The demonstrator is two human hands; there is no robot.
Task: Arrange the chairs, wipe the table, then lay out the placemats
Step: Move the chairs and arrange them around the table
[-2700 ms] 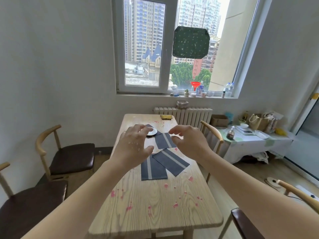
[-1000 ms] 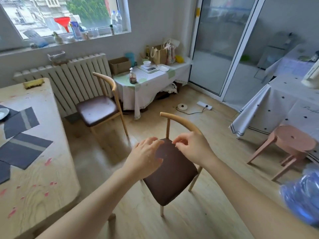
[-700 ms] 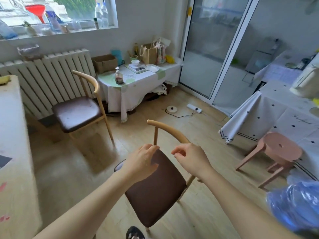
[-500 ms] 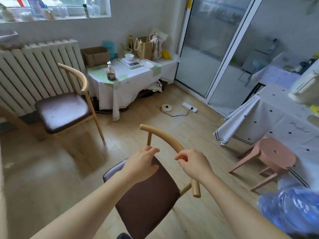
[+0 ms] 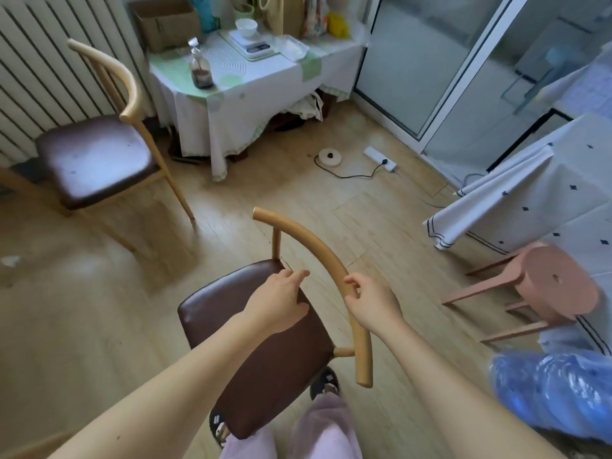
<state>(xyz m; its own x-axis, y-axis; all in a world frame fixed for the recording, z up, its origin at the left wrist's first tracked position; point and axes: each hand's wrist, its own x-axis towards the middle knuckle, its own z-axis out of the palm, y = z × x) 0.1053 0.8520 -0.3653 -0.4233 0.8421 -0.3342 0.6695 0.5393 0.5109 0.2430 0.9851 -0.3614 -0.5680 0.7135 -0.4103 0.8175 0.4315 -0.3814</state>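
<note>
A chair [image 5: 265, 352] with a brown seat and a curved wooden back rail [image 5: 308, 243] stands right below me on the wood floor. My left hand [image 5: 278, 303] hovers over the seat's back edge, fingers apart, holding nothing. My right hand [image 5: 371, 299] has its fingertips on the back rail; I cannot tell whether they close around it. A second matching chair [image 5: 96, 160] stands at the upper left by the radiator [image 5: 49, 61]. The dining table and the placemats are out of view.
A pink stool [image 5: 556, 283] stands to the right beside a table draped in white cloth [image 5: 530, 193]. A small cluttered side table [image 5: 251, 71] is at the back. A power strip [image 5: 379, 159] with a cable lies on the floor. A blue plastic bag [image 5: 556, 392] is at the lower right.
My view has turned from the dining table to the right and down onto the chair. Both hands came closer to its back rail, and the right fingertips now touch it.
</note>
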